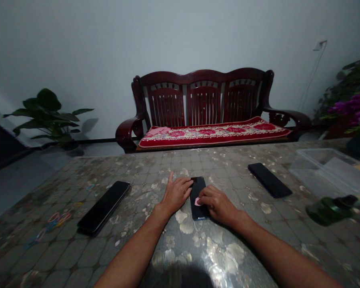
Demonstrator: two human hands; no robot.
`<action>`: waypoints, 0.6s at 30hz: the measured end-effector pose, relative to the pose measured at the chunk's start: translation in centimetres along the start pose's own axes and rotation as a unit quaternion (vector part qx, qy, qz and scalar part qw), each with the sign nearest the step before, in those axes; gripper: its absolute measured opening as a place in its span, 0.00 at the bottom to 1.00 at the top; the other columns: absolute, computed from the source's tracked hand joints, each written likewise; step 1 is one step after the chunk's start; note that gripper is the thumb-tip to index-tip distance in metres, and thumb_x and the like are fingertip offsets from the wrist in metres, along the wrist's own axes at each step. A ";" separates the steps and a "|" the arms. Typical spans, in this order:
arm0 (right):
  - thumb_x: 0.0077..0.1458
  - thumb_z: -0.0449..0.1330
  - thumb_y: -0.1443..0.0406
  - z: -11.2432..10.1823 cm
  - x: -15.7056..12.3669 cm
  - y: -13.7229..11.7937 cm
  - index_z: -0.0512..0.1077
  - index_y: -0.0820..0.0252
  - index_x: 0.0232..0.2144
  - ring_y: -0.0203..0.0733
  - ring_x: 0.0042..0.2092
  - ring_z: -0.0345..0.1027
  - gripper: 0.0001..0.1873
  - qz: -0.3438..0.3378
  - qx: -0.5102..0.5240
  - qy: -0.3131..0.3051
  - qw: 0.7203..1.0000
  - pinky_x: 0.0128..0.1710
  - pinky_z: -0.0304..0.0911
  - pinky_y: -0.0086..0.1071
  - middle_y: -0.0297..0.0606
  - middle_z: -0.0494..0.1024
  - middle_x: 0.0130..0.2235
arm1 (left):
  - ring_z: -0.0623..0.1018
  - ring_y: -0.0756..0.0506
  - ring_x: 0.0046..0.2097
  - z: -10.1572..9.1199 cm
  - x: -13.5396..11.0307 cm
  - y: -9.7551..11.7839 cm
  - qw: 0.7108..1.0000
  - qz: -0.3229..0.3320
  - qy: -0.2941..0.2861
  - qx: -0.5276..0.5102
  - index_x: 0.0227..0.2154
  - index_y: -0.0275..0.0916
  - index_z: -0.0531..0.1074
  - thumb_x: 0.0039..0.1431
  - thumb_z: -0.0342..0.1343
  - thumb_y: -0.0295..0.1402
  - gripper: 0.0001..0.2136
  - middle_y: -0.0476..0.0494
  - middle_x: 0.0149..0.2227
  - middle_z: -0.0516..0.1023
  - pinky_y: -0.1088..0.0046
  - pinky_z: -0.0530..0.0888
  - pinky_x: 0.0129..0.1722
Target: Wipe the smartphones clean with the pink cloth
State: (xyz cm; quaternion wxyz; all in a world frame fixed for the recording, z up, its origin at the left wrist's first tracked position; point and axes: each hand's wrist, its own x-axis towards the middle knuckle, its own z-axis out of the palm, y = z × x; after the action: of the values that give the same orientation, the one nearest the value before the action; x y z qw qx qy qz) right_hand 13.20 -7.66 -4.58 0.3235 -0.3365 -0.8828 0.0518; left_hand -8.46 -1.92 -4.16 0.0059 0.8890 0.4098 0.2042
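A dark smartphone [200,214] lies flat on the patterned tablecloth between my hands. My left hand [177,193] rests at its left edge, fingers stretched out and thumb apart, with fingertips touching the phone's upper left side. Over the phone's right side, my right hand [214,203] pinches a small pink cloth [197,201] against the screen. Part of the cloth is hidden under my fingers. Another black phone [104,208] lies to the left, and a third black phone [269,180] lies to the right, both apart from my hands.
Coloured rubber bands [58,220] are scattered at the left. A clear plastic box [327,168] and a green bottle [330,210] lying on its side are at the right. Beyond the table [156,160] stands a wooden bench [202,100]. Potted plants [49,116] flank it.
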 end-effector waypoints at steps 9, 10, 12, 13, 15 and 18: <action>0.61 0.57 0.75 0.0 0.0 0.3 0.78 0.59 0.40 0.45 0.41 0.67 0.13 0.007 -0.044 0.013 0.999 0.41 0.63 0.36 0.43 0.78 0.39 | 0.77 0.39 0.57 0.4 0.0 -0.1 1.000 -0.006 -0.007 0.009 0.53 0.46 0.76 0.66 0.56 0.29 0.15 0.43 0.54 0.80 0.39 0.45 0.70; 0.61 0.57 0.75 -0.1 0.0 0.3 0.78 0.59 0.41 0.45 0.41 0.67 0.12 0.013 -0.054 0.016 0.998 0.41 0.63 0.36 0.43 0.78 0.39 | 0.76 0.39 0.58 0.5 0.0 -0.2 1.000 -0.005 -0.007 0.012 0.53 0.46 0.76 0.66 0.56 0.30 0.15 0.43 0.54 0.80 0.39 0.45 0.70; 0.60 0.58 0.75 -0.4 0.0 0.1 0.79 0.60 0.40 0.45 0.41 0.67 0.12 0.013 -0.058 0.011 0.998 0.41 0.62 0.36 0.43 0.78 0.39 | 0.75 0.38 0.59 0.7 -0.1 -0.4 1.000 0.002 -0.006 0.016 0.53 0.46 0.76 0.67 0.55 0.30 0.15 0.43 0.55 0.80 0.39 0.45 0.70; 0.59 0.58 0.76 -0.5 0.0 -0.2 0.79 0.60 0.39 0.45 0.40 0.67 0.12 0.006 -0.051 0.002 0.999 0.40 0.62 0.36 0.43 0.78 0.38 | 0.74 0.38 0.60 0.7 0.0 -0.5 1.000 0.007 -0.006 0.018 0.53 0.46 0.76 0.67 0.55 0.30 0.14 0.43 0.55 0.80 0.39 0.45 0.70; 0.58 0.58 0.76 -0.9 0.0 -0.7 0.79 0.59 0.37 0.44 0.39 0.67 0.12 -0.011 -0.033 -0.029 0.999 0.39 0.62 0.35 0.41 0.78 0.36 | 0.72 0.38 0.62 0.8 0.0 -0.8 1.000 0.017 -0.007 0.022 0.53 0.46 0.76 0.67 0.54 0.31 0.14 0.43 0.55 0.80 0.39 0.46 0.70; 0.57 0.58 0.77 -0.9 0.0 -1.0 0.80 0.58 0.35 0.44 0.39 0.67 0.13 -0.016 -0.022 -0.055 0.998 0.39 0.62 0.35 0.40 0.77 0.35 | 0.70 0.38 0.64 1.0 0.1 -1.2 0.999 0.042 -0.013 0.018 0.54 0.45 0.76 0.67 0.54 0.30 0.15 0.42 0.57 0.78 0.43 0.53 0.69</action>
State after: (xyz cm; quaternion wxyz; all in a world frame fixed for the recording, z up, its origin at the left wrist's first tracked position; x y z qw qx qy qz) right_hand 13.20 -8.54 -3.59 0.2684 -0.3259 -0.9054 0.0458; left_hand -8.89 -0.86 -5.25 -0.0133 0.9080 0.3755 0.1855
